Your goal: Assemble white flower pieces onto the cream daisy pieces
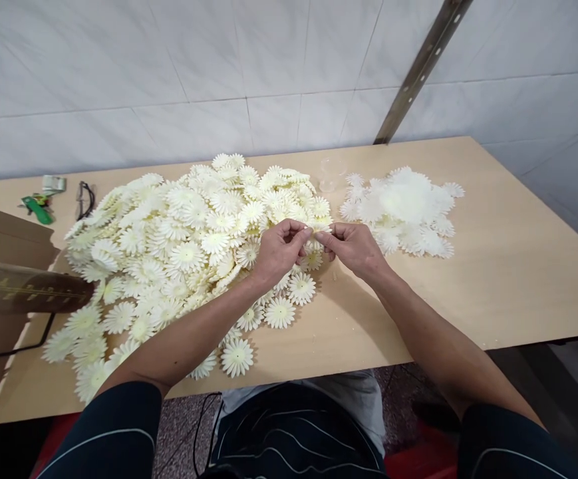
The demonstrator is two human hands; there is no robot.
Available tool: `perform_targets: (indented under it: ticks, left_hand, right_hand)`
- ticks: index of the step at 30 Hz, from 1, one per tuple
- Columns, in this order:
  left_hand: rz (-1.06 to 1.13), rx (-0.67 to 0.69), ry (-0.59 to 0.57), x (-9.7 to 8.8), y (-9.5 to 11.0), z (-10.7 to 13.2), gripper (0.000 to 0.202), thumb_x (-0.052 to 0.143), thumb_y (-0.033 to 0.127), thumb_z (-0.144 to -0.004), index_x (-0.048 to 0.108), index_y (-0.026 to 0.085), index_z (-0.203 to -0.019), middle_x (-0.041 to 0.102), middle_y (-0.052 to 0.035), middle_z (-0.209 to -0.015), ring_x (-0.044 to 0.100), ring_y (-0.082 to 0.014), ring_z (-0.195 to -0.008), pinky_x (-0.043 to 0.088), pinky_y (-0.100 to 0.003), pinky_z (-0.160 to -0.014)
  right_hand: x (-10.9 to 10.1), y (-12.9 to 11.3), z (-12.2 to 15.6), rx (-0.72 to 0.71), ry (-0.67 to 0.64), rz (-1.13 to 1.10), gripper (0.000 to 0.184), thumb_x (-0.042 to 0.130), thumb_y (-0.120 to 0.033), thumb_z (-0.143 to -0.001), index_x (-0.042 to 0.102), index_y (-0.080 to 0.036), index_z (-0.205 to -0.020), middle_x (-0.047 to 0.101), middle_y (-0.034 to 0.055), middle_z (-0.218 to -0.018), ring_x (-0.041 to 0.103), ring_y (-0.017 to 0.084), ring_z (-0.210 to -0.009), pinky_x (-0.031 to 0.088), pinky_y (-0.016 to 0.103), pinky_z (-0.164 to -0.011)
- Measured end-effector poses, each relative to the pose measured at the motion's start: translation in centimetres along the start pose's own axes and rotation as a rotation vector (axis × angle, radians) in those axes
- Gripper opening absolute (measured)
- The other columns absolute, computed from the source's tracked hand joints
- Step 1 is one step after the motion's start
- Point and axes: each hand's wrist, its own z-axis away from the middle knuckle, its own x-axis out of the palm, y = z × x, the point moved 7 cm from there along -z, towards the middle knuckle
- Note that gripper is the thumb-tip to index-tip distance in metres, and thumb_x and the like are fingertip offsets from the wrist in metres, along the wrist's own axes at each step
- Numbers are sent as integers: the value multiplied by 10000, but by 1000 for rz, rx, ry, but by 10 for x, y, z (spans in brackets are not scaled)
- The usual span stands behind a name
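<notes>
Upper part of the frame's basically filled by a pale tiled wall (pixel 279 73), with a wooden tabletop (pixel 508 279) stretched out below it. The middle and left are pretty much buried under a big heap of cream daisy-shaped artificial flowers (pixel 189 219), some spilled toward the bottom edge. At far left, a cardboard box (pixel 4 226) is partly blocked by a bottle of brown liquid (pixel 34 287). Right of centre, a smaller pile of whiter flower cutouts (pixel 408 206) is spread out. Near the centre, the left hand (pixel 281 249) and right hand (pixel 356 247) are brought almost together, fingertips pinched narrow, and one small flower piece (pixel 317 227) is held between them; its exact hold can't be made out. Upper left: a green-handled tool (pixel 38 209) and dark-framed glasses (pixel 86 200) are left lying.
</notes>
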Motion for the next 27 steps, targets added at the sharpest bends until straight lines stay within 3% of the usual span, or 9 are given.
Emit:
perform_targets:
  ticks: [6,9,14,22,27]
  left_hand:
    - [72,-98,-46,4,-3,-1,316,925,436,-870,753,174,-902,659,18,-622,619,-105,-502,492,-193,-433]
    - [129,-154,-73,6,-5,-2,319,941,419,-850,746,167,-862,648,19,-620,617,-106,-494,471,-196,-417]
    - [140,-109,5,-1,-1,-2,317,948,424,-836,753,176,-865,633,32,-609,601,-98,-489,450,-191,-428]
    - [134,-83,-54,2,-1,-1,382,965,498,-803,779,180,-906,694,2,-724,645,-113,-557,504,-211,-455]
    - [97,-55,-54,1,0,-1,365,923,511,-842,778,175,-851,644,12,-659,614,-109,-533,501,-213,-450]
  right_hand:
    - [-1,-7,3,-1,-6,63,767,765,-945,-772,569,-229,-582,600,13,-508,523,152,-505,365,299,-504]
    - [4,-11,4,14,-54,-56,725,845,-895,-740,607,-223,-607,599,5,-525,535,148,-496,411,292,-483]
    - [15,-13,2,41,-131,-364,660,989,-808,-607,734,-209,-715,686,24,-682,649,182,-609,615,333,-557]
    - [8,-5,2,69,-75,-276,635,1004,-778,-607,728,-208,-643,695,26,-585,658,173,-535,610,311,-552]
    - [4,-2,2,118,-26,-302,630,1064,-720,-509,727,-198,-619,695,30,-572,627,158,-503,577,293,-481]
